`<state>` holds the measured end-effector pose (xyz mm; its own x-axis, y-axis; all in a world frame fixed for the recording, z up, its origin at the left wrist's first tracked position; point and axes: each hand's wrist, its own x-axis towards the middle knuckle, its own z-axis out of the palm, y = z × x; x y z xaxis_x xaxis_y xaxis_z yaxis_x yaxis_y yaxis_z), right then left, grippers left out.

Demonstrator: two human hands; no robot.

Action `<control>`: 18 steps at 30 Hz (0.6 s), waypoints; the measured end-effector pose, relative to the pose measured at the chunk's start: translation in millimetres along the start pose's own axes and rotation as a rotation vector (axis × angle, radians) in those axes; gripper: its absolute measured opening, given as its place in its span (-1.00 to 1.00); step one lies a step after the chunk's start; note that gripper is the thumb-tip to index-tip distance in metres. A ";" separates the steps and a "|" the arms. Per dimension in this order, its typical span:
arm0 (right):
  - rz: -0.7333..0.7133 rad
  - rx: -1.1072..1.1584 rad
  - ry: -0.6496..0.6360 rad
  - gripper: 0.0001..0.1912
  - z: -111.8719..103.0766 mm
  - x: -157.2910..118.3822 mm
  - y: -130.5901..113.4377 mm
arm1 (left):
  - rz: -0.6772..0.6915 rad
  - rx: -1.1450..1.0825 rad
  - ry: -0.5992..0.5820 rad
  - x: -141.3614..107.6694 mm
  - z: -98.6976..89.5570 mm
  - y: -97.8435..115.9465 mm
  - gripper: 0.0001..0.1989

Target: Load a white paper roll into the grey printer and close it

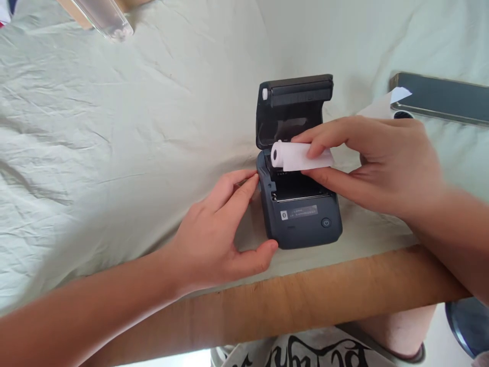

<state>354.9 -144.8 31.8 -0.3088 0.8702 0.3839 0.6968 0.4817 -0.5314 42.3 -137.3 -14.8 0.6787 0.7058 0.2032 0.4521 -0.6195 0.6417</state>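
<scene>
A dark portable thermal printer (305, 224) lies on the cloth with its lid (294, 109) raised and its paper bay exposed. My left hand (214, 234) steadies its left side, fingertips at the upper edge and thumb at the front corner. Pinched between the thumb and fingers of my right hand (385, 163) is a small white paper roll (300, 155). The roll is over the bay, its hollow core facing left and its loose end hanging toward me. Whether it touches the bay floor I cannot tell.
Pale wrinkled cloth (126, 153) covers the table, with a wooden front edge (324, 295). A dark phone (443, 97) lies at right, beside a piece of white paper (382, 106) partly behind my right hand. At the upper left is a clear plastic container (109, 18).
</scene>
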 end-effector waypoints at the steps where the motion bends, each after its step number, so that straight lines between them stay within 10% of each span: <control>1: 0.004 0.009 0.003 -0.90 0.0 -0.7 1.2 | 0.009 -0.003 0.001 0.0 -0.4 0.6 -0.23; 18: -0.233 0.320 -0.109 -0.90 4.4 -13.6 14.6 | 0.113 0.076 -0.034 -0.3 -8.7 1.6 -0.17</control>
<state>366.4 -149.2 15.5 -0.5133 0.7316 0.4487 0.3692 0.6602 -0.6541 37.8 -135.5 -7.4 0.7460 0.6191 0.2452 0.4136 -0.7194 0.5581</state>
